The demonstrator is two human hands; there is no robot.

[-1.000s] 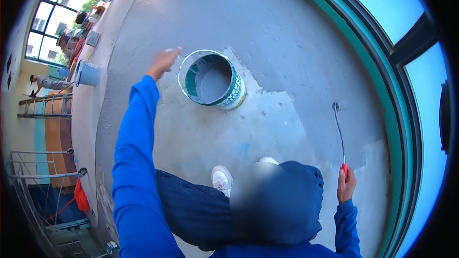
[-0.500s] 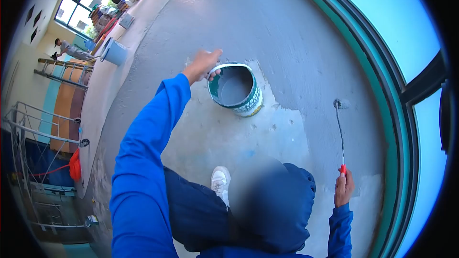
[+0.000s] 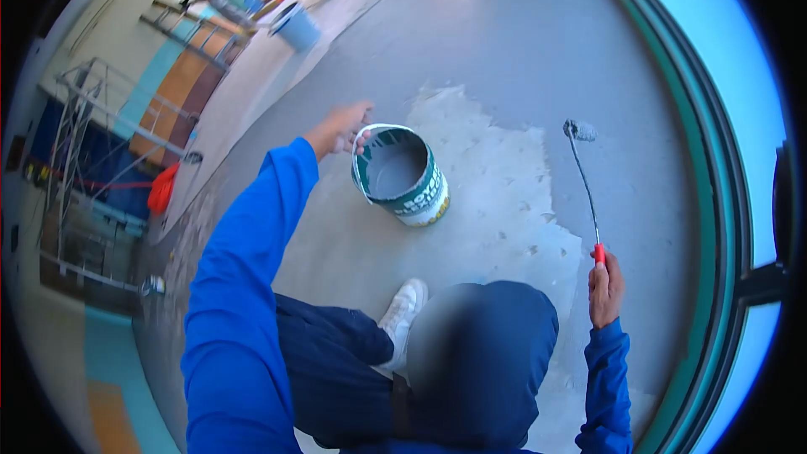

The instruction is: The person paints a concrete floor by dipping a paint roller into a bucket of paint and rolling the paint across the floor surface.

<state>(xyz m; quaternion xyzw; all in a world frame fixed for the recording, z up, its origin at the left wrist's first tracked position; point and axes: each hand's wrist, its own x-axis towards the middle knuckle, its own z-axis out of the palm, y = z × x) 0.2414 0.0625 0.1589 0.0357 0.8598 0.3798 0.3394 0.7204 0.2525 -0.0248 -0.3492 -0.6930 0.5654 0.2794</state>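
My left hand [image 3: 345, 128] is closed at the far left edge of a green and white paint bucket [image 3: 420, 199], gripping it by the rim or the white handle; I cannot tell which. Grey paint [image 3: 399, 170] fills part of the bucket, which leans slightly. On the right, my right hand [image 3: 607, 292] is wrapped round the red grip of a paint roller [image 3: 585, 175]. Its thin metal rod runs forward to a grey-coated roller head [image 3: 580, 130], which is at the painted floor.
Wet grey coating [image 3: 521, 42] surrounds a paler bare patch [image 3: 496, 185] of floor. A green-framed window [image 3: 710, 202] edges the right side. To the left are a metal scaffold [image 3: 80, 160], a blue-grey bin [image 3: 296, 27] and another person [image 3: 220, 4]. My white shoe [image 3: 405, 319] is on the floor.
The view has turned and the surroundings have shifted right. The bucket appears a little closer to my body, still in my left hand. My right hand and the roller have moved forward.
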